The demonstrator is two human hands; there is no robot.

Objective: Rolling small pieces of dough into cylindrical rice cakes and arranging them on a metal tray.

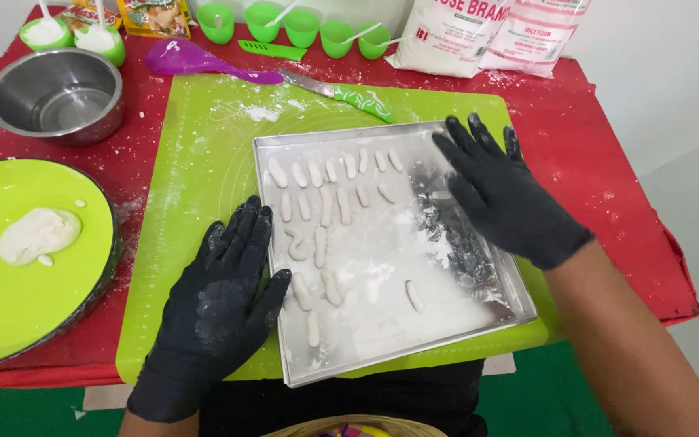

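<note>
A square metal tray (455, 311) dusted with flour lies on a green silicone mat (196, 170). Several short white dough rolls (321, 198) lie in rows in its left half. My left hand (220, 303), in a black glove, rests flat on the mat against the tray's left rim, fingers apart. My right hand (499, 194), also gloved in black, hovers flat over the tray's right part, fingers spread. Neither hand holds anything.
A green plate (10, 299) with a lump of white dough (38, 235) sits at left. A steel pot (58, 93) stands behind it. A purple spoon (196, 61), a knife (341, 93), several green cups (301, 24) and flour bags (487, 32) line the red table's far edge.
</note>
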